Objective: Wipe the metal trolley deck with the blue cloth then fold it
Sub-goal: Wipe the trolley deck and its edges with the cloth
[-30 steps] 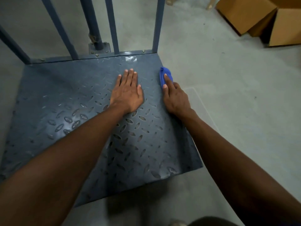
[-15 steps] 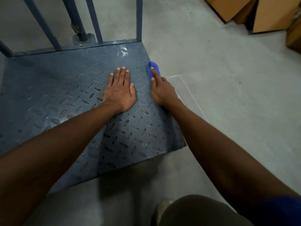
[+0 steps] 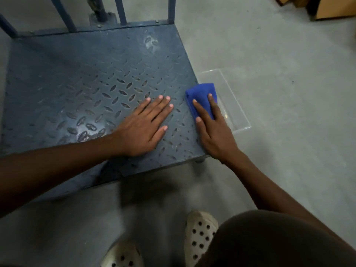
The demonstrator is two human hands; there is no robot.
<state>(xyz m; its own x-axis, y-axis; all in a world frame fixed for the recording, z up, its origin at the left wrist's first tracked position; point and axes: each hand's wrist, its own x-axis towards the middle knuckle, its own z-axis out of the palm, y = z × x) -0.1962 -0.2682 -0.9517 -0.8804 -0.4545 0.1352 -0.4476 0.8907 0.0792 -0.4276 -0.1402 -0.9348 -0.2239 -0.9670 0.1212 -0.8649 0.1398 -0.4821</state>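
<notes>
The metal trolley deck (image 3: 81, 89) is a dark blue-grey plate with a raised tread pattern. A small folded blue cloth (image 3: 202, 92) lies at the deck's right edge, partly hanging past it. My right hand (image 3: 213, 130) presses on the cloth with its fingers spread over it. My left hand (image 3: 142, 124) lies flat, palm down, on the deck just left of the cloth, holding nothing.
Blue upright rails (image 3: 121, 10) stand along the deck's far edge. A clear plastic tray (image 3: 235, 105) sits on the concrete floor right beside the deck. Cardboard boxes (image 3: 331, 8) are at the far right. My shoes (image 3: 200, 234) are on the floor below.
My right hand has slid the cloth toward me along the deck's right edge, and more of the cloth shows. The view has tilted down, bringing my shoes and knee into sight.
</notes>
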